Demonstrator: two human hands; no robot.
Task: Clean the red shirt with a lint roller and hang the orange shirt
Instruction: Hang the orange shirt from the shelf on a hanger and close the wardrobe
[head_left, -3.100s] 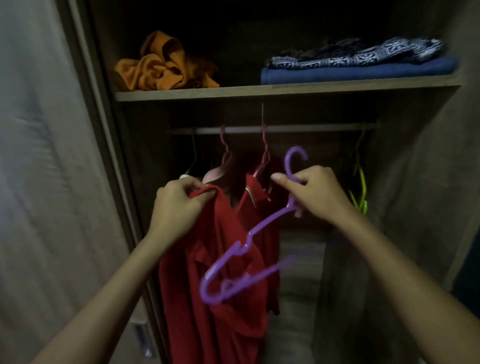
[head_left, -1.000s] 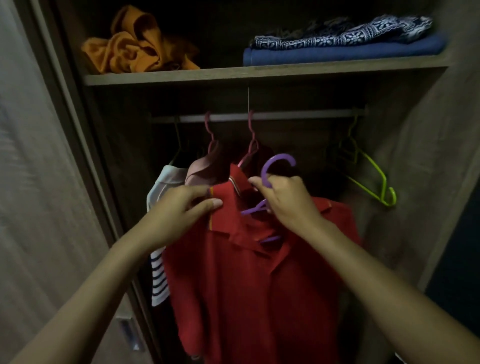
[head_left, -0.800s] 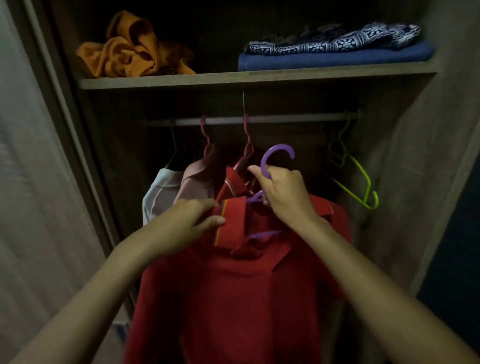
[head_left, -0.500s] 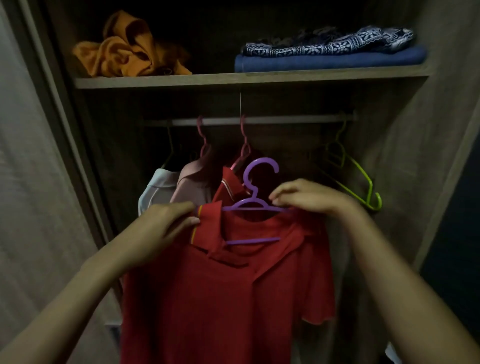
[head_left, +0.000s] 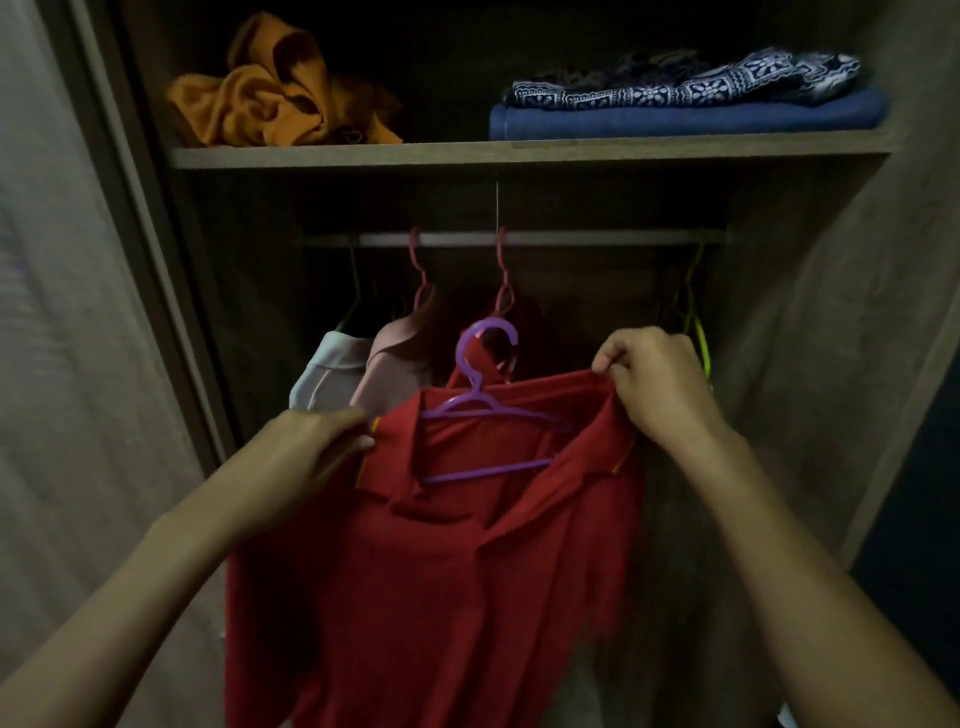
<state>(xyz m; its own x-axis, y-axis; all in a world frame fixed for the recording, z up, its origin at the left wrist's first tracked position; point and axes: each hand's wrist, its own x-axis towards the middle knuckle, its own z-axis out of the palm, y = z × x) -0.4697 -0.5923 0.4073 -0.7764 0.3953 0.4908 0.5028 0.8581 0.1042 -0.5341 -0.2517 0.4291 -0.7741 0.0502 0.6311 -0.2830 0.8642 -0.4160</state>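
Note:
A red polo shirt (head_left: 441, 571) hangs in front of me on a purple hanger (head_left: 483, 410) whose hook stands free below the rail. My left hand (head_left: 317, 447) pinches the shirt's left collar and shoulder. My right hand (head_left: 654, 384) grips the right shoulder, lifted slightly higher. The orange shirt (head_left: 275, 98) lies crumpled on the left of the upper shelf (head_left: 441, 155). No lint roller is in view.
A metal rail (head_left: 571, 238) under the shelf carries a white garment (head_left: 324, 371), a pink one (head_left: 402, 353) and a dark red one on pink hangers, plus a lime hanger (head_left: 698, 332) at right. Folded blue and patterned cloths (head_left: 685, 106) fill the shelf's right.
My right hand let go of the hanger's neck and moved right to the shirt's shoulder. The shirt now sits spread across the purple hanger, which it was not on three seconds ago.

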